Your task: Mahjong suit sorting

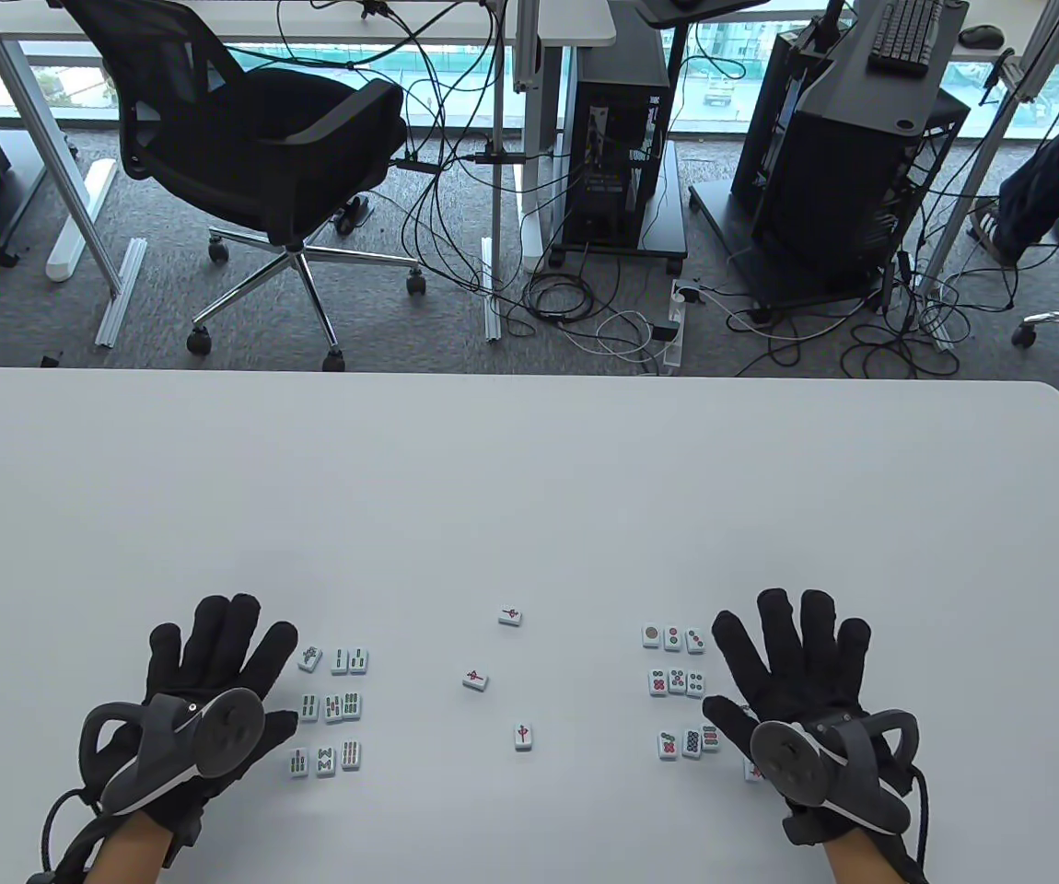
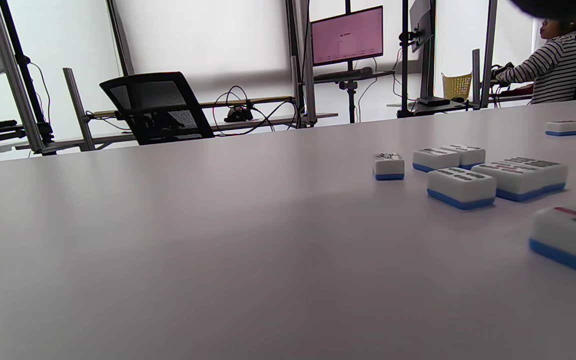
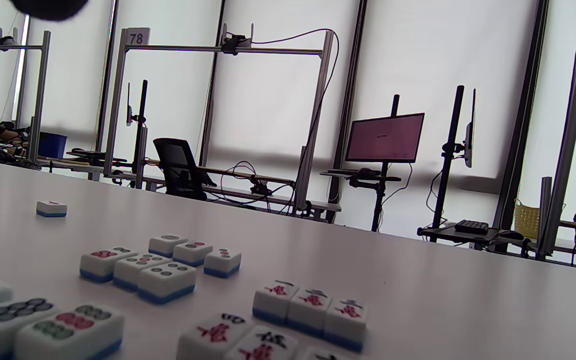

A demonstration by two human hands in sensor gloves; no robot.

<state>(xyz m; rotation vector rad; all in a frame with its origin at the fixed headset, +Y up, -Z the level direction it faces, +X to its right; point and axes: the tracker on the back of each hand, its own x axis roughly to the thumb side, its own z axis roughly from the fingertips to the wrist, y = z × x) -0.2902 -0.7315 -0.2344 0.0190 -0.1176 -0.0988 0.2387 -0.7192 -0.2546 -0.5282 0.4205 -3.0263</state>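
Observation:
Both gloved hands lie spread and flat near the table's front edge, holding nothing. My left hand (image 1: 216, 663) is just left of a block of bamboo tiles (image 1: 331, 709), seen up close in the left wrist view as bamboo tiles (image 2: 460, 187). My right hand (image 1: 792, 663) is just right of a block of dots tiles (image 1: 677, 686), and the dots tiles (image 3: 163, 272) also show in the right wrist view. A group of character tiles (image 3: 310, 305) lies under that hand, mostly hidden from above. Three single red-marked tiles (image 1: 476, 680) lie scattered between the two blocks.
The white table (image 1: 529, 479) stretches far beyond the tiles to its far edge. A black office chair (image 1: 262, 157), computer towers and cables stand on the floor past it. A person in a striped shirt (image 2: 563, 60) sits at another desk.

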